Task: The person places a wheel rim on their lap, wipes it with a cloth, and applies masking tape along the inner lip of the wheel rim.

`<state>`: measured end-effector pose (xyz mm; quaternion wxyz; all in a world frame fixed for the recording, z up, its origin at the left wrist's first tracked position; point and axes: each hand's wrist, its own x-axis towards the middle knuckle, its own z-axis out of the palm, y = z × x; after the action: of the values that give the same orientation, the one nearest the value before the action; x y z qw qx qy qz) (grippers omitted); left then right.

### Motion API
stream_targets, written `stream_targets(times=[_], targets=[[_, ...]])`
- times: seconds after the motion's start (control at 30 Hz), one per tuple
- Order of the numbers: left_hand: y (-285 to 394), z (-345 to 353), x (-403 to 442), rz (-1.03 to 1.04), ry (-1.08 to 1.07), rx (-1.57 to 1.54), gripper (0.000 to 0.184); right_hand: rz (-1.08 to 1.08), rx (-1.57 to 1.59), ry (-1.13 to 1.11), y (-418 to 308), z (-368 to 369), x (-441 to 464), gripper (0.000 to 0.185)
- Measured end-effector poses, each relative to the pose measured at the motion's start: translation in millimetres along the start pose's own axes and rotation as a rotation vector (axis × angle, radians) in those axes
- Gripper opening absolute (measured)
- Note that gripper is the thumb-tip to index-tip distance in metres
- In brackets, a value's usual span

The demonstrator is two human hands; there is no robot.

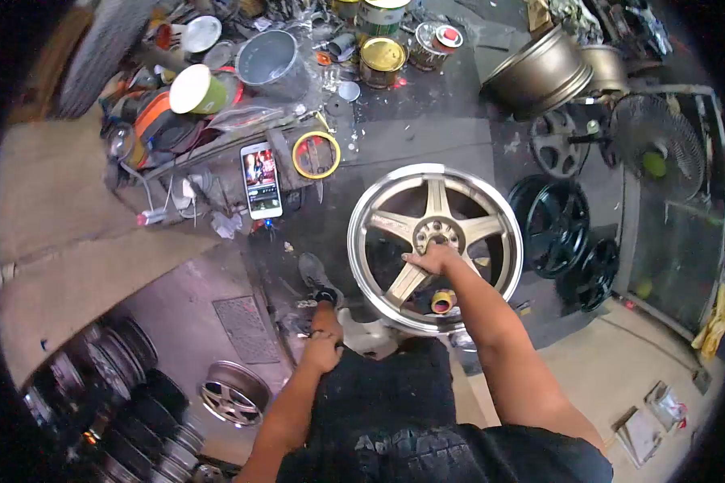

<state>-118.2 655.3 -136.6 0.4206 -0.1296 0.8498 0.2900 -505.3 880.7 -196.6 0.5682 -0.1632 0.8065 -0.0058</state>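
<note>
Touching the middle of a gold five-spoke metal wheel [437, 196] is the right hand [435, 259], while the left hand [323, 352] touches a bare leg [325, 317] beside the wheel, both fingers' grips unclear.

Centre: the large wheel [437, 197], with a tape roll [442, 306] visible between two spokes. Left of the wheel: a phone [256, 200], with a ring [297, 167] just beside it on the right. Behind the phone: a bucket [267, 60], a cup [192, 88] to its left and a can [382, 58] to its right. Right of the wheel: a smaller rim [578, 211], then a fan [660, 137] beyond. Front left: a floor wheel [238, 394], right of stacked wheels [117, 362].
</note>
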Motion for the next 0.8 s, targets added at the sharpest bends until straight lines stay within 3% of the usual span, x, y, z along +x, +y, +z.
stream_targets(times=[0.07,0.1,0.2,0.3,0.43,0.53,0.63,0.73,0.8], targets=[[-6.6,-8.6,5.5,0.029,0.055,0.0,0.04,0.019,-0.05,0.052,-12.9,16.8,42.8,0.136],[-10.9,-16.7,8.3,0.031,0.033,0.019,0.04,-0.004,-0.067,-0.025,-18.7,17.3,63.8,0.134],[-13.5,-37.7,19.7,-0.129,0.202,-0.034,0.035,-0.073,-0.058,-0.031,-38.0,35.7,109.2,0.116],[-25.2,-49.3,27.1,-0.149,0.092,-0.18,0.031,0.006,-0.059,-0.024,-64.0,67.8,153.5,0.116],[-30.1,-55.4,30.0,-0.171,0.035,-0.087,0.031,0.004,0.052,0.004,-80.2,136.8,220.7,0.114],[-37.3,-60.8,31.6,-0.178,0.117,-0.114,0.029,-0.012,0.116,-0.073,-93.6,149.6,221.2,0.109],[-42.1,-78.3,39.4,-0.155,0.088,-0.214,0.025,-0.005,0.136,0.054,-87.9,150.5,209.1,0.1],[-57.3,-90.2,53.6,-0.078,0.158,-0.226,0.023,-0.143,0.149,0.424,-78.0,182.8,211.6,0.091],[-71.2,-101.3,73.8,-0.075,0.177,-0.278,0.024,-0.15,0.18,0.417,-74.9,180.4,207.8,0.089]])
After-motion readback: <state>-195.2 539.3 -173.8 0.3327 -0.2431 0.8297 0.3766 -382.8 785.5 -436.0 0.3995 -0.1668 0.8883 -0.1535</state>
